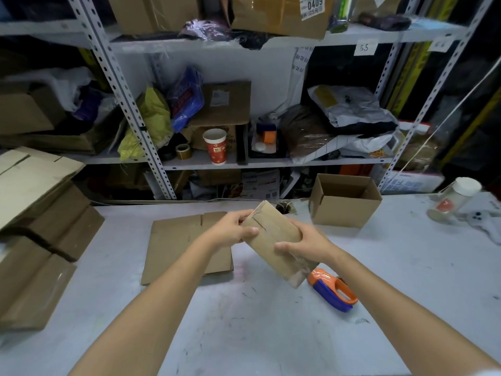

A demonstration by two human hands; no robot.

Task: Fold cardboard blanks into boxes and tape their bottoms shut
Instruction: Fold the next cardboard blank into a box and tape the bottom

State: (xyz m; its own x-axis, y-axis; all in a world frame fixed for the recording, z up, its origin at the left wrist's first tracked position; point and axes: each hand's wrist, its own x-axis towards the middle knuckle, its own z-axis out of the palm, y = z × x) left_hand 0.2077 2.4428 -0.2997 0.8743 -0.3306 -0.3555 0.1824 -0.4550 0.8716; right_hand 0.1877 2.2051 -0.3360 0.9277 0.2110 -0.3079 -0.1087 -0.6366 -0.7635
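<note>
A brown cardboard blank (273, 237), tilted with its long side running from upper left to lower right, is held above the white table (257, 335). My left hand (233, 226) grips its upper left end, thumb on the front face. My right hand (303, 245) grips its right side, fingers curled over the face. Clear tape shows on its lower corner. A flat blank (179, 245) lies on the table behind my left hand. An orange and blue tape dispenser (333, 290) lies on the table below my right hand. An assembled open box (344, 203) stands at the back right.
Stacks of flat cardboard (35, 221) fill the table's left side. A clear jar with a white lid (455, 198) lies at the far right beside a white gadget (485, 222). Metal shelving (151, 147) crammed with parcels, bags and a red paper cup (215, 146) stands behind the table.
</note>
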